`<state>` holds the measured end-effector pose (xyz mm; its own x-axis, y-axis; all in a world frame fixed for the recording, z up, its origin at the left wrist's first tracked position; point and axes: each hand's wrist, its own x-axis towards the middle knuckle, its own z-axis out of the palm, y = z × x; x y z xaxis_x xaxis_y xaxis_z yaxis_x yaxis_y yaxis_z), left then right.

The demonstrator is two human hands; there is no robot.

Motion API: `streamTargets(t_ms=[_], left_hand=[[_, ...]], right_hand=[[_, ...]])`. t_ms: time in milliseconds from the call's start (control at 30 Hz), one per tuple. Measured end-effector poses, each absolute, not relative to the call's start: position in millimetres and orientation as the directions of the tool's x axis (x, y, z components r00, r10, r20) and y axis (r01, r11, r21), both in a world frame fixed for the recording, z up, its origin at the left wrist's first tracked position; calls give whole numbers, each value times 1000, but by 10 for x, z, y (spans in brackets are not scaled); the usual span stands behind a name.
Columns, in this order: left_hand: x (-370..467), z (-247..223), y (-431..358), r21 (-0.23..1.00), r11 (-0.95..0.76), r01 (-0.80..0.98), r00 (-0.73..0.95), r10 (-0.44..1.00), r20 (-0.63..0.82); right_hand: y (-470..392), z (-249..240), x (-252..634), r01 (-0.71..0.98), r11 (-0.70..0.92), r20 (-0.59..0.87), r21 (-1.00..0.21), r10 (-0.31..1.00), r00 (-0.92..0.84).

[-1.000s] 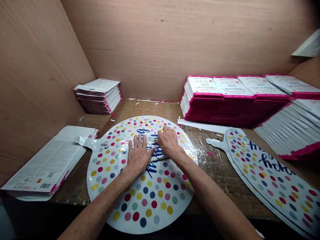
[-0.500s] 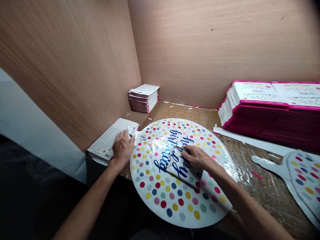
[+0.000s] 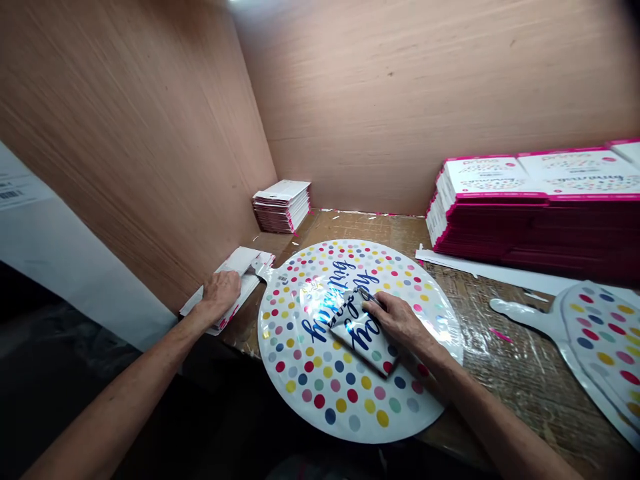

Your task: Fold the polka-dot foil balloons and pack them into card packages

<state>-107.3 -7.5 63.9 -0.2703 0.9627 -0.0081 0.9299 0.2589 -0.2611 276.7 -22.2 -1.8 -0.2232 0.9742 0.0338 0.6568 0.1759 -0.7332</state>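
A round white foil balloon (image 3: 345,407) with coloured dots and blue "happy birthday" lettering lies flat in front of me, its neck pointing to the upper left. My right hand (image 3: 397,320) is closed over the middle of it, gripping a folded foil balloon (image 3: 383,350), a shiny dotted packet with dark edges. A dark, thin thing pokes out by the fingers, too small to name. To the left, my left hand (image 3: 223,290) curls over a white printed card (image 3: 195,303) on top of a low card stack (image 3: 245,293). Its fingertips are partly hidden.
A small stack of cards (image 3: 285,207) stands in the back corner. Tall pink-edged card stacks (image 3: 500,227) line the back right. More dotted foil balloons (image 3: 595,333) lie at the right on the tape-covered board (image 3: 480,300). Wooden panels (image 3: 350,113) enclose the left and back.
My left hand has moved left and down from beside the balloon's neck onto the card stack, where the top card now sits askew. My right hand keeps its hold. The view has shifted slightly.
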Motion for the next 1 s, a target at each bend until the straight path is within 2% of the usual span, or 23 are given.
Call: streamTargets(t_ms=[167,300,367,433,533,600,633,733,833,900,1000], left_hand=[[-929,914,-199,-264,333,905,-312,942,120],[-837,972,-319,-279,236,931,-140,936,322],[-785,913,-337,-285,163,945,-51,930,364],[-700,796,-332,-262,30,965,76,919,387],[-498,539,-316,-170,-350,921,389,811,437],[-334,360,-309,-91,-571,816,551,720,423],[-253,283,-306,-51,-627,778,594,707,384],[-32,139,-308,61,-666,743,628,726,280],[152,121,-338,144,-682,717,640,726,253],[254,139,-367,152,-736,660,705,676,212],[348,159,-386,67,-785,616,774,619,130]], right_hand=[[-227,7,2854,590,170,32,-789,971,-238],[-280,-9,3075,558,137,29,-819,980,-198],[-334,-25,3212,511,107,11,-853,982,-188],[-405,-37,3340,460,82,-10,-884,981,-195],[-530,-35,3486,421,55,-24,-905,983,-181],[-609,-12,3536,422,36,-44,-906,983,-178],[-642,8,3544,436,27,-59,-900,981,-184],[-700,102,3497,517,24,-109,-856,968,-224],[-691,206,3359,567,91,-91,-819,954,-284],[-669,247,3236,567,157,-51,-809,941,-334],[-655,239,3043,543,240,-13,-805,907,-421]])
